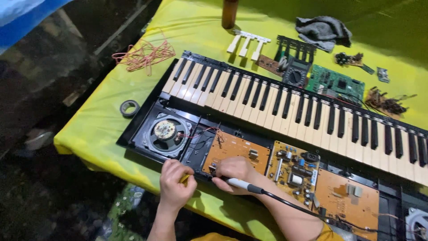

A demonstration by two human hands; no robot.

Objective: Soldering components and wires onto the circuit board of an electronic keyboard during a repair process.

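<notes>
- two bare hands are working at the near edge of an opened electronic keyboard [285, 107] that is lying on a yellow-covered surface [96, 129]; its black and white keys are running diagonally across the view
- the right hand [234, 172] is resting on the near edge of an orange circuit board [236, 151] inside the case; its grip is closed around a pen-shaped soldering iron [243, 184] with a pale handle, whose black cable [298, 207] is trailing off to the right along the forearm; the tip is hidden under the fingers, at the board's near left corner
- the left hand [174, 183] is sitting just beside it at the case's edge, fingers curled shut on something small and yellow [183, 179]; what that is cannot be told
- a round speaker [166, 133] is sitting in the left end of the case, with thin red wires [203, 132] leading toward the orange board
- to the right, a board crowded with components [294, 172] and another orange board [345, 198] are lying in the case
- beyond the keys, loose white keys [247, 44], a multimeter [295, 73], a green board [336, 82] and a grey cloth [323, 30] are lying on the surface; a tangle of pink wire [142, 54] and a roll of tape [129, 107] are lying at the left
</notes>
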